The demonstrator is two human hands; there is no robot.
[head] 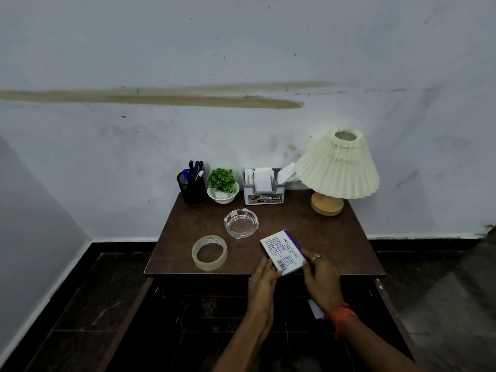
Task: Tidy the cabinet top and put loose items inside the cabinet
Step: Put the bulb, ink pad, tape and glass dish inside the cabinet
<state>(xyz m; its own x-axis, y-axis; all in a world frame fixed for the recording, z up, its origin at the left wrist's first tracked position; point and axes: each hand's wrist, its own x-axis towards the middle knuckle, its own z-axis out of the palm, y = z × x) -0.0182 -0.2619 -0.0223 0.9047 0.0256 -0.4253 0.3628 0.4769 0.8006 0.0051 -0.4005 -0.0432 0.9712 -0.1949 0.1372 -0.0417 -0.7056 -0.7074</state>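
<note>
Right now I am gripping the small white box [284, 253] at the cabinet top's [308, 226] front edge, my left hand [264, 280] and right hand [320, 277] pinching its opposite sides. I am judging this the pickup step; next, lowering it inside the cabinet, while the tape roll [209, 252] and ashtray [241, 223] are waiting.

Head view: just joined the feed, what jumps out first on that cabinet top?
Both hands, left hand and right hand, hold a white and purple box at the front edge of the brown cabinet top. A roll of clear tape and a glass ashtray lie loose to its left. At the back right stands a pleated cream lamp.
</note>
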